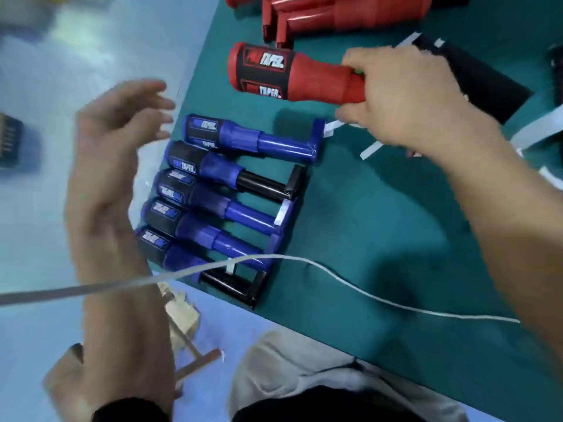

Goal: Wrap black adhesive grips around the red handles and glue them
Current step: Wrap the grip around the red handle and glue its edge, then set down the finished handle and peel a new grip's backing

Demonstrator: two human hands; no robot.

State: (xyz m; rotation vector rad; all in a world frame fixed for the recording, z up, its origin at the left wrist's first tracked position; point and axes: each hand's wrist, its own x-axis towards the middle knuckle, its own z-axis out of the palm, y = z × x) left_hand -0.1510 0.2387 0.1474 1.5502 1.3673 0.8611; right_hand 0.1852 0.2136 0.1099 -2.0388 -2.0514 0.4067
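So, my right hand (405, 95) is up at about 1 o'clock, fingers curled tight round the narrow end of the red handle (320, 83). The handle lies sideways with its fat end pointing toward 9 o'clock. It throws a shadow on the green mat (396, 239) underneath, but I honestly can't tell if it's touching the mat or just above it. The black grip (262, 73) is wrapped around that fat end, logo facing up.

My left hand (115, 153) is over at 9 o'clock, past the mat's edge, fingers loose and spread, holding nothing. It's pretty blurry.

Between the two hands, toward 7 o'clock from the red one, five blue handles (228, 193) sit side by side in a row, each with a black wrap on its fat end. Spare red handles (335, 13) are piled at 12 o'clock. A black sheet (475, 80) lies at 2 o'clock, partly behind my right hand. White paper strips (370, 149) are scattered just below that hand. A white cord (335, 278) runs across the mat from 8 to 4 o'clock, passing over my left wrist.
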